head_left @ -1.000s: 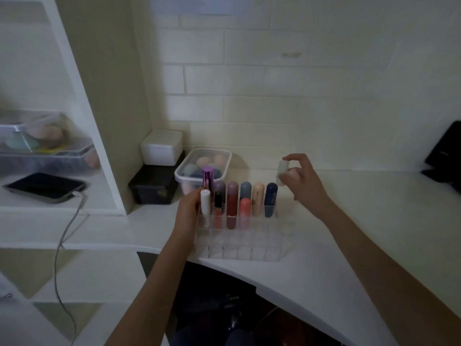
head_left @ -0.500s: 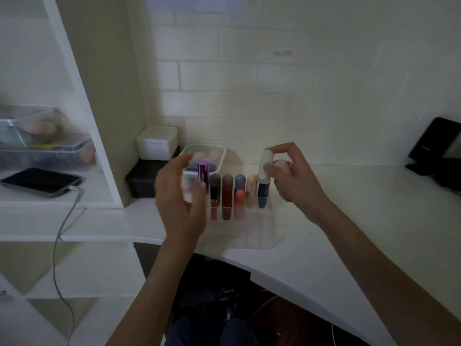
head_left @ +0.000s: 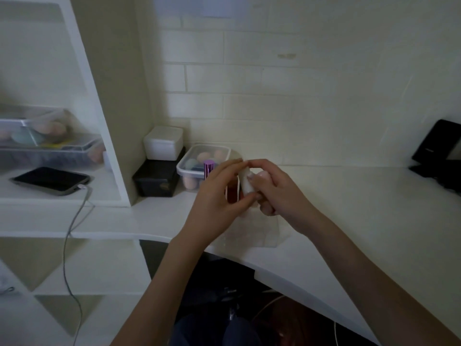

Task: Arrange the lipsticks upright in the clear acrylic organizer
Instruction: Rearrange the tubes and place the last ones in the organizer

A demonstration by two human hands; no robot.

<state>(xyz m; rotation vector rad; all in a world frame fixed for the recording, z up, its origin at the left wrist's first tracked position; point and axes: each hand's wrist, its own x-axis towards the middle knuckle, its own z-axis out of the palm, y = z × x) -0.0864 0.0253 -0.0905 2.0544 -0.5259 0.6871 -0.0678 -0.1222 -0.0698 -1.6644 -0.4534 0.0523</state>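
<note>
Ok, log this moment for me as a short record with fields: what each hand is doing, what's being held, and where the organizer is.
left hand: fingers on the white lipstick tube
right hand: gripping the same tube
white lipstick tube: held between both hands, roughly upright, above the organizer
clear acrylic organizer: on the white desk, mostly hidden by the hands
purple lipstick: upright behind the left hand

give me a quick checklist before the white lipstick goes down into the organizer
1. White lipstick held: ok, left hand and right hand both have a grip on it.
2. Cap seated: cannot tell, fingers cover the join.
3. Tube upright: ok, near vertical.
4. Free slot in the clear organizer: cannot tell, hands hide the rows.
5. Neighbours standing: ok for the purple lipstick; others hidden.
</note>
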